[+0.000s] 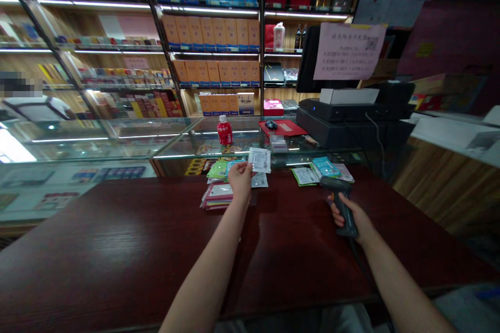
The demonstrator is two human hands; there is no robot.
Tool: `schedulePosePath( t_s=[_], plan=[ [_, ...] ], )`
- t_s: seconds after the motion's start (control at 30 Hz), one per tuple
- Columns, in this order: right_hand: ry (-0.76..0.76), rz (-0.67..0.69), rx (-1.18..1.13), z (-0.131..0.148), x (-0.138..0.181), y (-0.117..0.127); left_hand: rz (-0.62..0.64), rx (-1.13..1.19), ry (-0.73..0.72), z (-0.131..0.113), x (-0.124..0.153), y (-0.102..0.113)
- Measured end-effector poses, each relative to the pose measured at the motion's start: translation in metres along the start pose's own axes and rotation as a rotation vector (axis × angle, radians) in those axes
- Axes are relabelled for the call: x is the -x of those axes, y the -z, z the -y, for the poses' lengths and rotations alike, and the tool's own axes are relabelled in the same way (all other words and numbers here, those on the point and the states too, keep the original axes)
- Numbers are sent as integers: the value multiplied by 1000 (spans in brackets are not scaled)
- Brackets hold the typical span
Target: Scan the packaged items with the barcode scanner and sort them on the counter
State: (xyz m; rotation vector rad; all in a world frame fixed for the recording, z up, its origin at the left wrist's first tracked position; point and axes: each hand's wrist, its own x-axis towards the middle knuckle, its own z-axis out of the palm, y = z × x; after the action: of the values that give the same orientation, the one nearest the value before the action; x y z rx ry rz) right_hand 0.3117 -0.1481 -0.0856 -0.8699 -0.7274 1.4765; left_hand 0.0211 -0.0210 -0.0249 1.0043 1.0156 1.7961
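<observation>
Pinched by its left edge, a small pale printed packet (260,160) is held up in my left hand (241,179). Just behind and below that hand lie a stack of flat packets (219,196) and some green packets (217,169). My right hand (353,216) is wrapped round the handle of a dark barcode scanner (340,203), its head pointing to the left. The scanner's cable runs down past my right forearm. Beyond the scanner sits a second group of packets, with a green and white one (305,176) and a blue one (326,166).
The dark red wooden table (117,239) spans the front. Behind it stands a glass counter (187,140) with a red bottle (224,131) and a computer mouse (271,125). A monitor (308,62) and black machine (339,130) are at right. Someone in white (37,106) is at far left.
</observation>
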Motion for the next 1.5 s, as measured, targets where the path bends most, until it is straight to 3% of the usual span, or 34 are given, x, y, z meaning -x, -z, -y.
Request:
schedulePosePath(
  t_s=[0.2,0.33,0.63,0.9,1.07,1.2,1.37,1.5],
  plan=[
    [-3,-18,-19,-3,0,-1,-287,-140,-47,-25,-36,75],
    [-7,-19,-17,-4,0,-1,-361,-180,3,-25,-48,102],
    [-24,25,2,-6,-4,10,-374,-860,-68,-29,-60,121],
    [-18,14,7,-6,-3,5,-302,-1011,-75,-28,-56,126],
    [-5,-31,9,-4,-2,2,-316,-1149,-153,-36,-50,114],
    [32,-46,-4,-2,-4,1,-308,-1232,-320,-44,-40,86],
    [118,-131,-40,3,-5,0,-91,-1126,-543,-37,-21,29],
    [197,-215,-91,6,-5,-1,115,-1021,-598,-13,4,-22]
  ],
)
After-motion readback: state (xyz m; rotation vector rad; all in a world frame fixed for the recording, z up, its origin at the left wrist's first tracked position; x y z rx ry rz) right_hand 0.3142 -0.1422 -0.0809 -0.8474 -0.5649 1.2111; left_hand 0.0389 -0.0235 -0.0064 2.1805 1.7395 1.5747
